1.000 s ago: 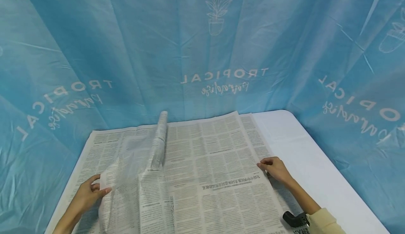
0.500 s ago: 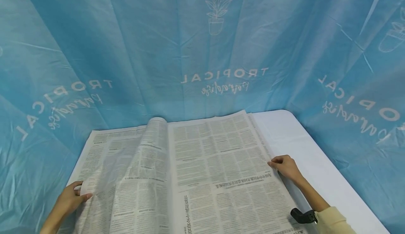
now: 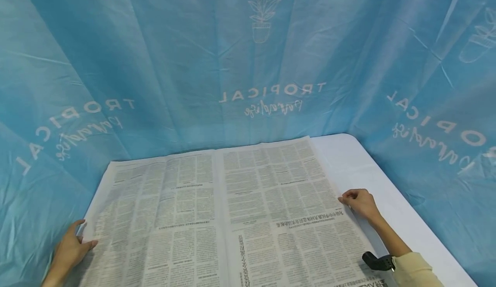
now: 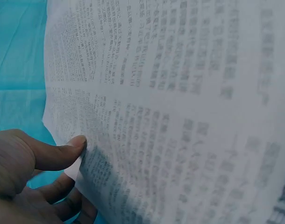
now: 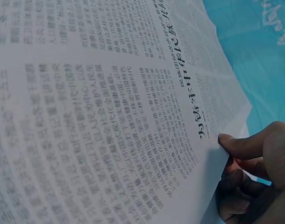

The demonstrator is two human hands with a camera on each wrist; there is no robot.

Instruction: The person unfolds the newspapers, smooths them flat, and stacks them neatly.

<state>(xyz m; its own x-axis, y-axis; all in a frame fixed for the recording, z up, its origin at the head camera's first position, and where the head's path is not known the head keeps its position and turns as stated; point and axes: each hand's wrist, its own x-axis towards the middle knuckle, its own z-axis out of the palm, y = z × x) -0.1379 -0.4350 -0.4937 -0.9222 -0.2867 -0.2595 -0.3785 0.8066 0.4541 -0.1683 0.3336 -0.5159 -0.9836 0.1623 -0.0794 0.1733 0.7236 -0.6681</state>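
A large newspaper sheet (image 3: 186, 209) lies spread almost flat over the table, with a fold line down its middle. At its left edge is my left hand (image 3: 71, 246); in the left wrist view the thumb (image 4: 67, 151) lies on top of the paper and the fingers are behind it, pinching the edge. My right hand (image 3: 360, 203) pinches the opposite edge between thumb and curled fingers, as the right wrist view shows with the thumb (image 5: 240, 145) on the printed side. Between the hands the paper is stretched out, slightly raised near both edges.
The white table (image 3: 345, 157) shows along the right side and at its rounded back right corner. A blue curtain (image 3: 186, 63) with white lettering surrounds the table at the back and sides. A dark wrist-worn device (image 3: 377, 261) sits at the right cuff.
The left hand has moved left and down, the right hand slightly right. The paper's rolled, bunched left half has opened out into a nearly flat spread.
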